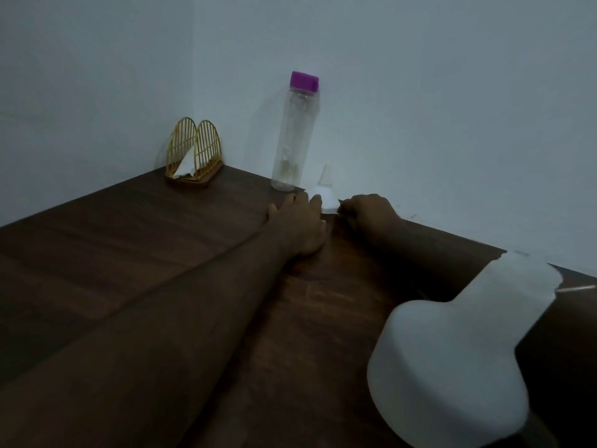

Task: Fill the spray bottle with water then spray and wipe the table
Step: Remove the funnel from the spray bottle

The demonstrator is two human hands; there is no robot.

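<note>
Both arms are stretched out to the far edge of the table [135, 240], up at 12 o'clock, and the target looks like the little white funnel [325, 197] sitting mouth-down, spout up, against the wall. The left hand [298, 223] lies low with its fingers fairly straight and spread, tips just at the funnel's 9 o'clock side. I read that as steadying it. The right hand [371, 211] comes in from 3 o'clock with fingers curled at the rim. Whether it actually pinches the funnel I cannot tell; it is dim and small.

Just beside the funnel, at its 10 o'clock, stands the clear water bottle [292, 137], purple cap [304, 81] on, parked upright by the wall. It looks close to empty.

The white spray bottle [452, 350] sits down at 5 o'clock, close to the viewer, neck aimed toward 1 o'clock, no trigger head visible on it. No hand is on it. An open neck would suit a funnel, so filling seems the step in hand.

Over at 10 o'clock, a gold napkin holder [193, 153] with a tissue [184, 168], likely for the wipe.
</note>
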